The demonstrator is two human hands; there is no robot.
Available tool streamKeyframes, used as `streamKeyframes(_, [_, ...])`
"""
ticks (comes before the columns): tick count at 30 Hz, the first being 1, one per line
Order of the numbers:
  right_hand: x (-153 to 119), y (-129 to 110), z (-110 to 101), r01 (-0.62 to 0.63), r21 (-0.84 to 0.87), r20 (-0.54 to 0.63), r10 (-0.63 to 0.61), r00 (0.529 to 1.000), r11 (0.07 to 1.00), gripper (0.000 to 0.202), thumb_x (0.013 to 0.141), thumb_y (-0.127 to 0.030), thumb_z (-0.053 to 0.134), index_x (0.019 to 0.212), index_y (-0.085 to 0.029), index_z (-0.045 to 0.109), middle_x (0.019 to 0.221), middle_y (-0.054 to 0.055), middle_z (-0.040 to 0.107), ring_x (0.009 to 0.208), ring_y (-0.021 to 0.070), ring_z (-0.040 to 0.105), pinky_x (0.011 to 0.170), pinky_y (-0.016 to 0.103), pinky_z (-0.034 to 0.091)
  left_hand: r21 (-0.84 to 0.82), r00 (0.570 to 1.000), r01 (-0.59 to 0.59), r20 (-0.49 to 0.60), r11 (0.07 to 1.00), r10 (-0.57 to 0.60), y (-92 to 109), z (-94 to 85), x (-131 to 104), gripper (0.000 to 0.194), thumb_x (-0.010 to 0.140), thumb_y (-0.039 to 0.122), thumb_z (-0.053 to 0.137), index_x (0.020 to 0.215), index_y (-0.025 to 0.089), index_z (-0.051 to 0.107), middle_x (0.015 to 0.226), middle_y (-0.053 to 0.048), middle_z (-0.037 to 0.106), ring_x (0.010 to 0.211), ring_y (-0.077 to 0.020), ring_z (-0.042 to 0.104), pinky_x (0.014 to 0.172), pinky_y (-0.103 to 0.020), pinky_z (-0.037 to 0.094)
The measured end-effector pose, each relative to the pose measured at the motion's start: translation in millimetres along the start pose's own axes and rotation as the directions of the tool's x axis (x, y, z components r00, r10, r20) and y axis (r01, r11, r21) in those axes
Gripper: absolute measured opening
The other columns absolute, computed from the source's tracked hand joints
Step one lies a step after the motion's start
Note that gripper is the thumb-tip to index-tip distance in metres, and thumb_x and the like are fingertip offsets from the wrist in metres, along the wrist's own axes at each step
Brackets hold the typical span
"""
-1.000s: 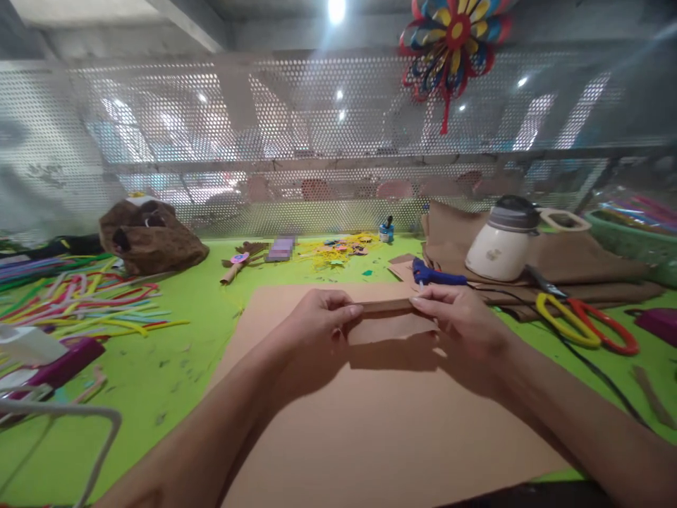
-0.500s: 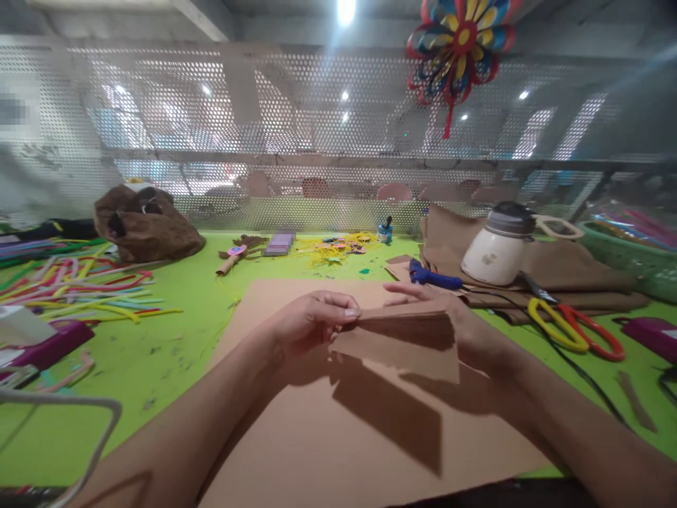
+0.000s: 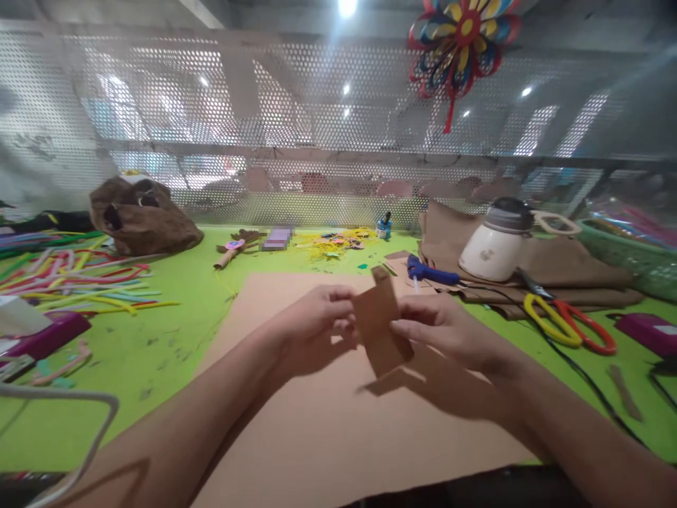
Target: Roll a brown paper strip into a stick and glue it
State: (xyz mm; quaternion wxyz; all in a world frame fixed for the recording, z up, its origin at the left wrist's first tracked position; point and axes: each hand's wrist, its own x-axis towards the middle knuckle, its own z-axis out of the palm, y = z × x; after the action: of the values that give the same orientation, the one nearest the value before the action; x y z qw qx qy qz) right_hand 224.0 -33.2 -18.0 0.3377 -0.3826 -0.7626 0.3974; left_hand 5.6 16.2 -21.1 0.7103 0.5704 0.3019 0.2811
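Note:
A small folded piece of brown paper (image 3: 378,324) is held upright above a large brown sheet (image 3: 317,437), with a short flap sticking up at its top. My right hand (image 3: 447,328) pinches its right edge between thumb and fingers. At its left edge my left hand (image 3: 317,321) has its fingers curled, touching the paper; the fingertips are partly hidden behind it. The shadow of my hands and the paper falls on the sheet below.
To the right lie a blue glue gun (image 3: 434,271), scissors (image 3: 574,324), a white jar (image 3: 494,243) and folded brown paper (image 3: 576,268). Pipe cleaners (image 3: 100,282) and a brown bag (image 3: 145,219) are on the left. Yellow scraps (image 3: 343,243) lie at the back.
The folded paper has been turned from lying sideways with its layers fanned to standing upright. My right hand has moved from its far end to a pinch on its right edge.

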Motion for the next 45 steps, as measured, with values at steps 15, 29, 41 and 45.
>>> streamKeyframes(15, [19,15,31,-0.056,-0.466,-0.018,0.054,0.998,0.883,0.013,0.084,-0.024,0.059,0.081,-0.015,0.068,0.079,0.005,0.065,0.071,0.0157,0.056,0.061,0.026,0.04,0.892,0.935,-0.338,0.28,0.3,0.219,0,-11.1,8,0.02,0.079,0.03,0.06,0.068,0.019,0.073,0.066,-0.002,0.058,0.069,-0.0155,0.053,0.062,-0.024,0.037])
streamKeyframes(29, [15,9,27,0.113,-0.587,0.082,-0.08,0.993,0.802,0.017,0.091,-0.019,0.055,0.083,-0.013,0.069,0.082,0.005,0.061,0.075,0.0142,0.054,0.069,0.025,0.042,0.922,0.92,-0.38,0.37,0.073,0.127,2,-10.9,8,0.018,0.081,0.014,0.055,0.08,0.018,0.073,0.075,-0.003,0.06,0.069,-0.0137,0.055,0.061,-0.022,0.037])
streamKeyframes(41, [8,19,26,0.168,-0.642,0.112,-0.125,0.986,0.748,0.017,0.09,-0.013,0.051,0.083,-0.014,0.067,0.082,0.005,0.058,0.073,0.0143,0.053,0.067,0.025,0.04,0.928,0.936,-0.349,0.339,0.129,0.097,6,-14.1,2,0.024,0.074,0.008,0.055,0.082,0.018,0.074,0.074,-0.003,0.062,0.063,-0.0128,0.053,0.06,-0.022,0.039])
streamKeyframes(45, [7,23,24,0.185,-0.644,0.132,-0.13,0.983,0.742,0.018,0.089,-0.011,0.049,0.08,-0.014,0.065,0.081,0.004,0.056,0.072,0.0138,0.052,0.066,0.025,0.039,0.914,0.932,-0.353,0.326,0.2,0.156,8,-14.0,-1,0.027,0.069,0.008,0.056,0.083,0.021,0.075,0.07,-0.001,0.061,0.061,-0.0123,0.052,0.06,-0.022,0.041])
